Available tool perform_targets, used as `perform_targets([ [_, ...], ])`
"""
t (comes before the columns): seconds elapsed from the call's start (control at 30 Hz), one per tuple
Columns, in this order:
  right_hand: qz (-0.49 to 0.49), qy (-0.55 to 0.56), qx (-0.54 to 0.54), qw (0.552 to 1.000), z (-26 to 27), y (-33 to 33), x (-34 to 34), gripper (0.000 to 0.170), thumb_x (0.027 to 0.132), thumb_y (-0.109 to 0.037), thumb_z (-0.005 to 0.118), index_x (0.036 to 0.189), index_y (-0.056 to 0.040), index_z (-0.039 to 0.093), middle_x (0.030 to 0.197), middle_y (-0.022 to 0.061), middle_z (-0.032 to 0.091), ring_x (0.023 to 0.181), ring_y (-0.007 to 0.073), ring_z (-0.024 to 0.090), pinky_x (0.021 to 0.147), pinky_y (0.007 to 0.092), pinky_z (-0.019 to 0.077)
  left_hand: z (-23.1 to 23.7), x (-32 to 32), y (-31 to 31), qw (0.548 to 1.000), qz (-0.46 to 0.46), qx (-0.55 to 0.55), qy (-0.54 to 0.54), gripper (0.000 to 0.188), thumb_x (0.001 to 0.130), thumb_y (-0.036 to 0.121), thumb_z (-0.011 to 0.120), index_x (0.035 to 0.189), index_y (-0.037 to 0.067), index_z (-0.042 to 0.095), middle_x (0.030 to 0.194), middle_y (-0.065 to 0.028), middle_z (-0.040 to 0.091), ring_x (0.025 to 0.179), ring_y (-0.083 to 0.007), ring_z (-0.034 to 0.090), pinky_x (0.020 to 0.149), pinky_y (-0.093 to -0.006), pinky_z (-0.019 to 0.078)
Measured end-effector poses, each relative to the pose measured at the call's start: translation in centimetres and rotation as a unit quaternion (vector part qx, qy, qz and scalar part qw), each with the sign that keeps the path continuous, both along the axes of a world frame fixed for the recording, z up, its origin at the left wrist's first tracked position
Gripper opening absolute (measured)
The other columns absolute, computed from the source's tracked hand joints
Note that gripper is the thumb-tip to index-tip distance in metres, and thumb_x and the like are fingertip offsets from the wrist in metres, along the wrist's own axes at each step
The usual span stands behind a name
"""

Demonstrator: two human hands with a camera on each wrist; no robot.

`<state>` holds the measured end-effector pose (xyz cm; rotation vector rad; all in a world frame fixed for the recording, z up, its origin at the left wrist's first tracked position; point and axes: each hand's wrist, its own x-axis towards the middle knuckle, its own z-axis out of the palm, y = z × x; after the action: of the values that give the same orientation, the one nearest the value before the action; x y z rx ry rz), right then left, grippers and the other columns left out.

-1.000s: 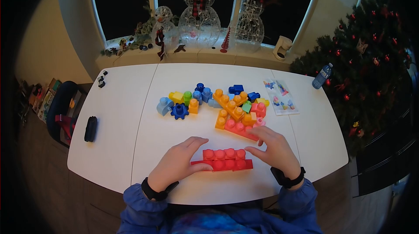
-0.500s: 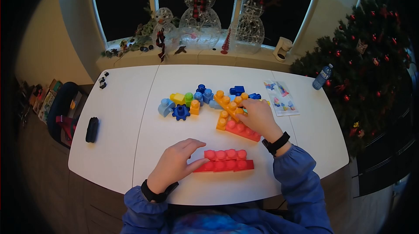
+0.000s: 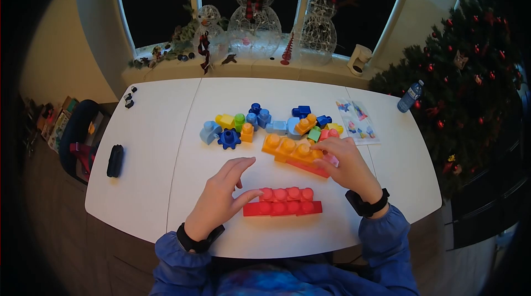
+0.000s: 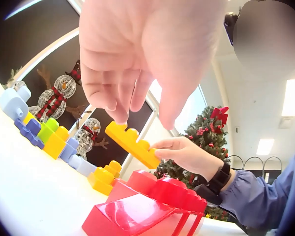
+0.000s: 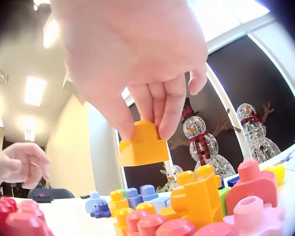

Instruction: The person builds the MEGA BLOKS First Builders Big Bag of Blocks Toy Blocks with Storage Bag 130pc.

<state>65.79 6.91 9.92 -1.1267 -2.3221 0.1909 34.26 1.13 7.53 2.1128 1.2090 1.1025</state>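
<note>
My right hand (image 3: 349, 168) pinches one end of a long orange building block (image 3: 287, 149) with a row of studs. In the right wrist view the orange block (image 5: 145, 152) hangs from thumb and fingertips above the loose blocks. My left hand (image 3: 217, 192) holds nothing; its fingers are spread, with the thumb tip close to the left end of the red blocks (image 3: 282, 208). Those red blocks lie together as two rows on the table, the back row lighter in colour. Partly hidden behind the orange block is a coral-red long block (image 3: 304, 169).
Several blue, green, yellow and orange blocks lie at the table's middle, among them a dark blue gear-shaped block (image 3: 228, 139). A picture sheet (image 3: 358, 122) and a water bottle (image 3: 410, 97) are to the right. A black case (image 3: 114, 161) lies at left.
My right hand reached into the block pile, took hold of the long orange block and drew it toward me. The left hand rose slightly from the red blocks.
</note>
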Motion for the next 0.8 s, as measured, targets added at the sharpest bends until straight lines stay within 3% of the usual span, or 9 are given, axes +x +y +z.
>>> perform_targets([
  [0.13, 0.054, 0.005, -0.036, 0.998, -0.8, -2.7, -0.1, 0.032, 0.088, -0.013, 0.08, 0.119, -0.0091, 0.072, 0.109, 0.0079, 0.072, 0.103, 0.028, 0.066, 0.095, 0.0409, 0.0454, 0.2, 0.6, 0.1, 1.0, -0.02, -0.004, -0.014, 0.05, 0.09, 0.012, 0.08, 0.137, 0.005, 0.063, 0.122, -0.0141, 0.067, 0.085, -0.0232, 0.066, 0.073, -0.0319, 0.0555],
  [0.37, 0.041, -0.016, -0.057, 0.997, -1.8, -4.6, -0.1, 0.033, 0.087, -0.012, 0.08, 0.119, -0.0095, 0.072, 0.109, 0.007, 0.072, 0.104, 0.0276, 0.066, 0.094, 0.0402, 0.0469, -0.9, 0.9, 0.3, 0.997, -0.054, 0.007, 0.05, 0.034, 0.094, 0.013, 0.075, 0.127, 0.004, 0.069, 0.105, -0.015, 0.07, 0.088, -0.0324, 0.067, 0.078, -0.0372, 0.0557],
  [0.8, 0.048, -0.013, -0.054, 0.997, -3.0, -5.0, -0.2, 0.036, 0.085, -0.012, 0.083, 0.12, -0.0119, 0.073, 0.11, 0.0054, 0.073, 0.101, 0.025, 0.067, 0.09, 0.0376, 0.0461, -1.7, 0.9, 0.5, 0.994, -0.077, 0.001, 0.077, 0.026, 0.09, 0.011, 0.079, 0.114, 0.004, 0.071, 0.104, -0.0128, 0.071, 0.084, -0.0296, 0.069, 0.076, -0.0364, 0.0581],
])
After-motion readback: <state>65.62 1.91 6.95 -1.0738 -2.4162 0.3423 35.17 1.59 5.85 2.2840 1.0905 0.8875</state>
